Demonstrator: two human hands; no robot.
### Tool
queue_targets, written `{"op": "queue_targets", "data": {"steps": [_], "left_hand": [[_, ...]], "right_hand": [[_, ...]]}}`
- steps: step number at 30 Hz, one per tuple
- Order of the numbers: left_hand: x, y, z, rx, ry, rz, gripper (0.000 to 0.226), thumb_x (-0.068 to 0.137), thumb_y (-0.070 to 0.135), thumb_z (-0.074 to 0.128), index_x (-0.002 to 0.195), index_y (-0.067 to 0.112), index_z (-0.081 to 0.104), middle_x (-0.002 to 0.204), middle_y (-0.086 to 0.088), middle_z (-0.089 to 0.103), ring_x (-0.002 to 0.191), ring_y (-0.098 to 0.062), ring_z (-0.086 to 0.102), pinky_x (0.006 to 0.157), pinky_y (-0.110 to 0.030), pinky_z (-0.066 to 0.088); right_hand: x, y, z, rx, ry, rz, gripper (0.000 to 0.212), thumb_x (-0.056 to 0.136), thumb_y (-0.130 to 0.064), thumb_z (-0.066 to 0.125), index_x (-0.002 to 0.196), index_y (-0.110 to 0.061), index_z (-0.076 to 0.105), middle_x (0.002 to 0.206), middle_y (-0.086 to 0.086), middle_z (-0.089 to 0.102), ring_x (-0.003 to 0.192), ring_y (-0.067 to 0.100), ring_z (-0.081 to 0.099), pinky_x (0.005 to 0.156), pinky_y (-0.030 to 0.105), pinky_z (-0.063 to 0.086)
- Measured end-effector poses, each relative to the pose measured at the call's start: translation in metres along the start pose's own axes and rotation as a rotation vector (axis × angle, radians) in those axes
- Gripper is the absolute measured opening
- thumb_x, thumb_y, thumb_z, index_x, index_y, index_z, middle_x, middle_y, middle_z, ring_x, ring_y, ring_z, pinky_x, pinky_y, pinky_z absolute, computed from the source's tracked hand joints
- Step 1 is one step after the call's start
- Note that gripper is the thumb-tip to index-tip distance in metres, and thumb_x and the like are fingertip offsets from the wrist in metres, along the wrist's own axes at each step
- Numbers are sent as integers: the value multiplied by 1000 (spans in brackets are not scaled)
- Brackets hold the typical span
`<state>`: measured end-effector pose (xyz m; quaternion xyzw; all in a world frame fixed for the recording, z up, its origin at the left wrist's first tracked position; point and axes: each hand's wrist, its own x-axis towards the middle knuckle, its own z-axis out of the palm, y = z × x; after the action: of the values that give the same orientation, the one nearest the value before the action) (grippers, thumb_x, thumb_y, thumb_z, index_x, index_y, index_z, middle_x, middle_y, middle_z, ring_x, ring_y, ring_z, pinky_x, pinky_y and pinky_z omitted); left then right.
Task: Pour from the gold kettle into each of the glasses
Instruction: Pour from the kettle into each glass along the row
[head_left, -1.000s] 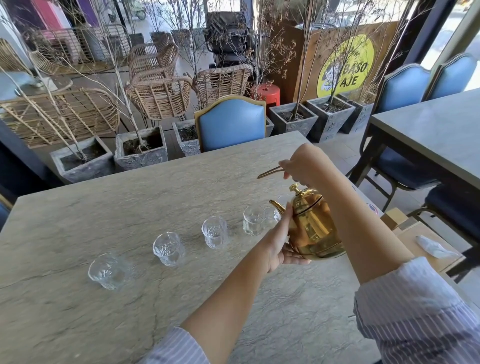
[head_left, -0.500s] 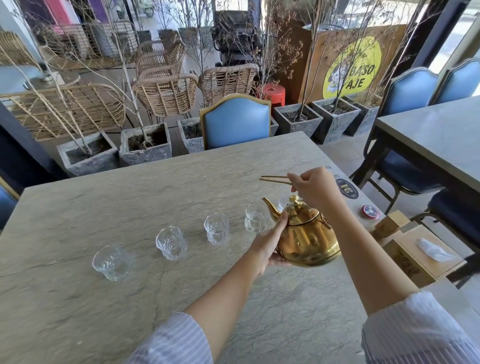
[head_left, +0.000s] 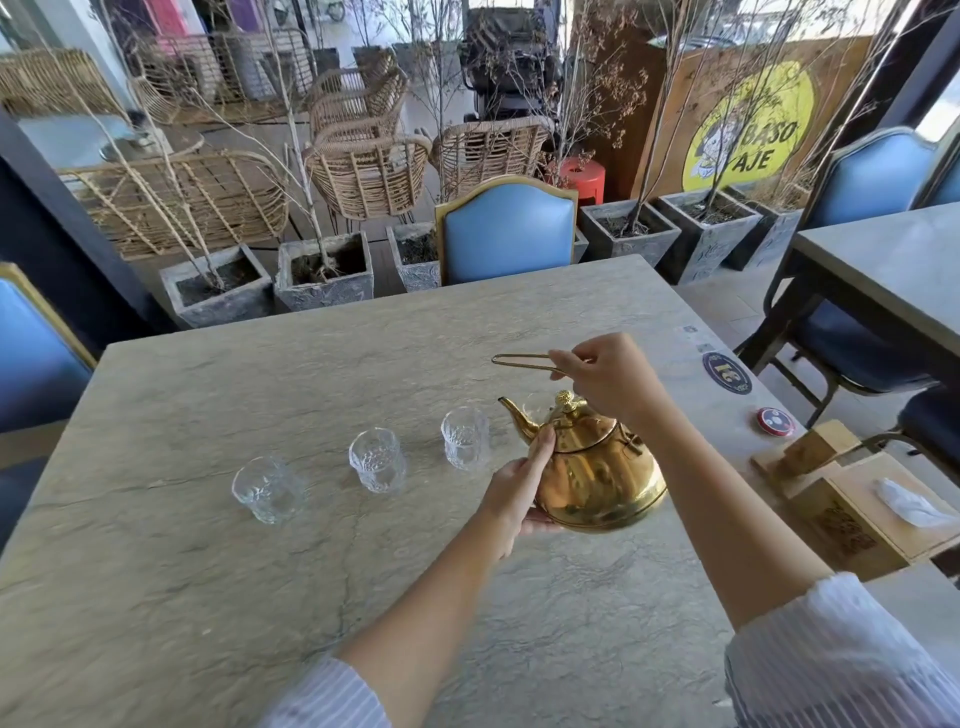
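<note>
The gold kettle (head_left: 597, 467) hangs just above the stone table (head_left: 260, 597), nearly upright, with its spout pointing left. My right hand (head_left: 608, 379) grips its thin wire handle from above. My left hand (head_left: 514, 493) is pressed against the kettle's left side and underside. Three clear textured glasses stand in a row to the left: the left glass (head_left: 267, 488), the middle glass (head_left: 377, 460) and the right glass (head_left: 465, 436). Another glass (head_left: 535, 405) shows partly behind the spout. I cannot tell whether any glass holds liquid.
A wooden tissue box (head_left: 857, 519) and a small wooden stand (head_left: 810, 447) sit at the table's right edge, near a round badge (head_left: 727, 371) and a red disc (head_left: 775, 421). A blue chair (head_left: 509, 228) faces me across the table. A second table (head_left: 883, 260) stands to the right.
My right hand has come down and the kettle with it, tipping back towards upright. The spout has shifted left along the row and now covers part of a glass.
</note>
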<state>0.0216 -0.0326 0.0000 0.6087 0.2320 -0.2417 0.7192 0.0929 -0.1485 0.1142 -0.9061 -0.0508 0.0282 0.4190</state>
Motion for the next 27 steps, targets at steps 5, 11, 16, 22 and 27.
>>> {"op": "queue_targets", "data": {"steps": [5,11,16,22,27], "left_hand": [[-7,-4,-10,-51,12,-9,72,80,74,56,117,12,66,106,-13,73,95,-27,73,81,-51,61],[-11,-2,-11,-139,-17,-69,78,80,75,53,121,10,62,113,-17,70,95,-31,71,73,-46,63],[-13,1,-9,-205,-52,-91,82,77,77,54,126,11,58,123,-22,65,94,-32,71,75,-47,63],[-17,6,-8,-237,-64,-89,74,78,77,52,116,14,59,122,-24,65,100,-37,70,75,-47,63],[-21,10,-9,-258,-79,-65,71,81,76,49,114,14,60,121,-25,65,103,-38,69,73,-46,63]], "right_hand": [[6,-14,21,-49,-39,30,35,95,-27,59,82,-2,79,46,0,54,40,16,43,45,24,33],[17,-28,32,-135,-80,59,35,92,-26,60,81,1,78,49,-3,58,47,16,52,53,29,45],[25,-39,34,-195,-107,72,33,92,-28,60,80,-3,78,51,1,58,44,16,49,52,28,44],[32,-49,34,-240,-124,85,28,90,-21,59,82,-3,78,49,-1,57,44,17,52,49,25,44],[34,-57,33,-258,-154,81,28,92,-23,59,86,-2,77,49,-1,56,42,14,50,45,22,39]]}}
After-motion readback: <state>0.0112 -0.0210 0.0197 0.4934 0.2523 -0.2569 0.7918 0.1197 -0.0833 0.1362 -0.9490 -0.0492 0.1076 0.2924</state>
